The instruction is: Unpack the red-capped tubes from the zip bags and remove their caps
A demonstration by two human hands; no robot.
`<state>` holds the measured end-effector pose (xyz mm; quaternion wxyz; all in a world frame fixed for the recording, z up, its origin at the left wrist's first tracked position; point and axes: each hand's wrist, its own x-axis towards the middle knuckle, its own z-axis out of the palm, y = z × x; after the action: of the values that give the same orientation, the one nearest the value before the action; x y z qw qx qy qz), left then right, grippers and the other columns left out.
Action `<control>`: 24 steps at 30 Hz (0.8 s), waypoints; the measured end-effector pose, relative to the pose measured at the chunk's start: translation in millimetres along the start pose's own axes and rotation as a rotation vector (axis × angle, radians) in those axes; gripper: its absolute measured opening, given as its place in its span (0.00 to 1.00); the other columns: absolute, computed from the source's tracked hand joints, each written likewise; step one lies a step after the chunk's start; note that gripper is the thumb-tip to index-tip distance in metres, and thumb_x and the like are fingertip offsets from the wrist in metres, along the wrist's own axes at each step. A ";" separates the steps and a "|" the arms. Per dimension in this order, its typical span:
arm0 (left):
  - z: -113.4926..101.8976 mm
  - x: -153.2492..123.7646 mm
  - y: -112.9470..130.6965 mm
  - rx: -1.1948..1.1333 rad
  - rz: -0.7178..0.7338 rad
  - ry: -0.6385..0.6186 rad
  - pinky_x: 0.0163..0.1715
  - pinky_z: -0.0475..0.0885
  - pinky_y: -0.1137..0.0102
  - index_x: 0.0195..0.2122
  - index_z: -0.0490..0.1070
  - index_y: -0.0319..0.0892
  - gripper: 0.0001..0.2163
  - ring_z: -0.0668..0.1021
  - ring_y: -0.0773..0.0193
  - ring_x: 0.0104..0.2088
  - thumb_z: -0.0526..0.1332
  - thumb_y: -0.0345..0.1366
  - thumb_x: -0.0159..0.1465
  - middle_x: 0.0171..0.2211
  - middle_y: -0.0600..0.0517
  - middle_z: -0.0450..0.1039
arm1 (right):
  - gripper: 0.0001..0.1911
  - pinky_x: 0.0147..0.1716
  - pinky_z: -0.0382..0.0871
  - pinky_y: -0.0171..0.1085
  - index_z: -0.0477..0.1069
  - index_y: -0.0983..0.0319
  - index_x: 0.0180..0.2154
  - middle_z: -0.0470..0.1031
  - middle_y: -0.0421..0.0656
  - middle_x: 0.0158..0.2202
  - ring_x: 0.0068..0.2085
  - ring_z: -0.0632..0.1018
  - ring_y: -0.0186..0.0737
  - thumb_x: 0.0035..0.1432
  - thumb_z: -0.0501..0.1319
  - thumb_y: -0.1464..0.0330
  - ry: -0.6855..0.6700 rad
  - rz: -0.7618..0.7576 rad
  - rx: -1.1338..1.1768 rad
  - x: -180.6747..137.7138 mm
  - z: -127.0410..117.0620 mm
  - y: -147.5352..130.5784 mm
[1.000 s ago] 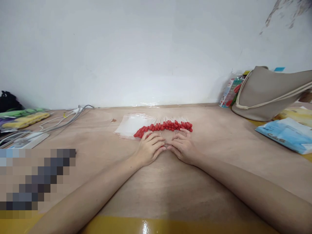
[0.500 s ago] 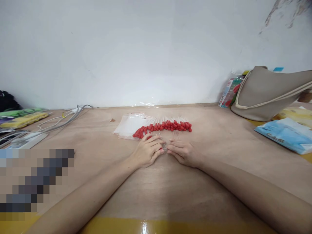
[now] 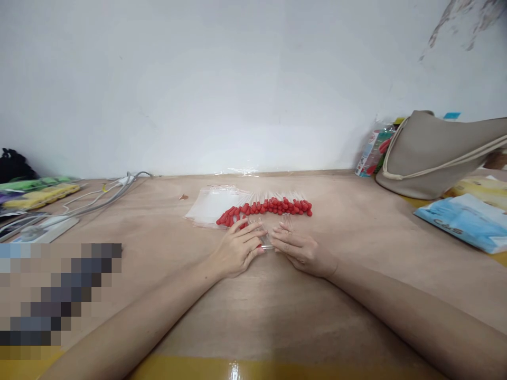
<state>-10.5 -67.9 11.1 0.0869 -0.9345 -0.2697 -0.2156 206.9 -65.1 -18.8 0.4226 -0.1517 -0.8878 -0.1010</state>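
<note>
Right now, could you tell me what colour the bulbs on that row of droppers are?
Red. The dropper bulbs show clearly in the head view, just beyond both hands.

Plain white wall (image 3: 222, 84), light wooden table (image 3: 356, 253), even light

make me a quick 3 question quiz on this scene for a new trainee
1. True or false: the row of red-capped droppers lies on the table beyond both hands.
2. Which lies at the left end of that row? A. grey bag B. stack of clear plastic bags C. blue packet
3. Fill in: the left hand and right hand meet over a small ____ item pressed flat on the table.

Key
1. True.
2. B: the clear plastic bags. The grey bag and blue packet are far right.
3. Clear: a clear piece shows between the fingers; what it is cannot be told.
</note>
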 end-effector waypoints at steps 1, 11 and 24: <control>-0.1 -0.8 -0.5 0.003 0.005 0.004 0.57 0.52 0.56 0.35 0.70 0.41 0.11 0.64 0.59 0.57 0.49 0.36 0.65 0.49 0.50 0.71 | 0.16 0.54 0.65 0.46 0.66 0.65 0.48 0.73 0.51 0.45 0.52 0.70 0.40 0.59 0.49 0.76 -0.010 -0.003 -0.001 -0.2 -1.6 0.2; -18.5 -16.2 -39.9 0.015 -0.481 0.256 0.37 0.66 0.66 0.34 0.66 0.42 0.13 0.71 0.62 0.34 0.44 0.37 0.66 0.31 0.49 0.68 | 0.10 0.37 0.62 0.40 0.74 0.57 0.37 0.72 0.39 0.22 0.27 0.72 0.33 0.58 0.55 0.67 -0.001 0.322 -0.250 -0.5 -8.6 13.7; -18.1 -6.4 -91.9 -0.070 -0.952 0.164 0.33 0.67 0.70 0.44 0.65 0.41 0.13 0.72 0.63 0.28 0.52 0.37 0.58 0.27 0.52 0.70 | 0.09 0.39 0.51 0.40 0.71 0.61 0.31 0.75 0.41 0.28 0.31 0.70 0.35 0.56 0.52 0.70 -0.082 0.490 -0.341 12.3 6.6 9.8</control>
<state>-71.6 1.2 28.6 -0.0318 -0.6895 -0.6522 -0.3134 198.3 -51.6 -12.9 0.3668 -0.4342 -0.8112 -0.1372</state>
